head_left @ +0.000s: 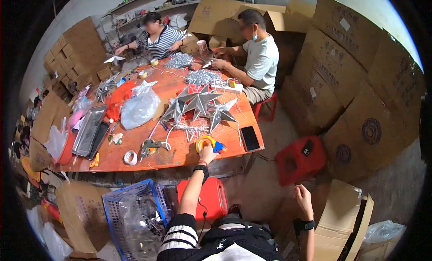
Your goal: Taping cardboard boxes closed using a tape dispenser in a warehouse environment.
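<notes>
My left hand reaches to the front edge of the orange table, its fingers closed on a yellow and blue tape dispenser. My right hand is in the air to the right, fingers curled, with nothing visible in them; the flattened cardboard box is nearest to it. Just beyond the dispenser lie several silver star decorations and shiny tinsel. A glue gun and a white tape roll lie left of my left hand. To its right is a black phone.
Two people, one in a striped top and one in a pale shirt, work across the table. Red stools and a blue crate stand on the floor. Large cardboard boxes line the right. Black trays lie at the table's left.
</notes>
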`<action>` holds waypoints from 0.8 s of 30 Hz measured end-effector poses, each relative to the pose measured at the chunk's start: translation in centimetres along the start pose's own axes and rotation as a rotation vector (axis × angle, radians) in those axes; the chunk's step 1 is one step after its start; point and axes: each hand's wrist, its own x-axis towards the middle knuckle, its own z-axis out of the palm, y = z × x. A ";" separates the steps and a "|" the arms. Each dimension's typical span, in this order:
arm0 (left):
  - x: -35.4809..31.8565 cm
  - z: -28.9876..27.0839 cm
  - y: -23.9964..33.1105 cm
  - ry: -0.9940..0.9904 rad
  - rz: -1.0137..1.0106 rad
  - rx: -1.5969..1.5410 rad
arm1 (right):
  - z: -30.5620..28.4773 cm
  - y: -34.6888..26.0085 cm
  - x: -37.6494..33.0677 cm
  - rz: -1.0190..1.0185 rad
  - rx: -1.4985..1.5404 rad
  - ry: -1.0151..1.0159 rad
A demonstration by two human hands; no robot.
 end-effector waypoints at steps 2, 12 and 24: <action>0.4 0.6 0.1 0.046 0.031 -0.024 | 0.0 0.0 -0.3 0.013 -0.097 -0.033; -2.8 -2.9 2.7 0.287 0.126 0.155 | 0.3 -1.8 2.4 -0.164 -0.070 0.092; -21.0 -5.9 31.2 -1.221 0.991 -0.952 | -9.7 -7.9 11.8 -0.094 1.070 0.217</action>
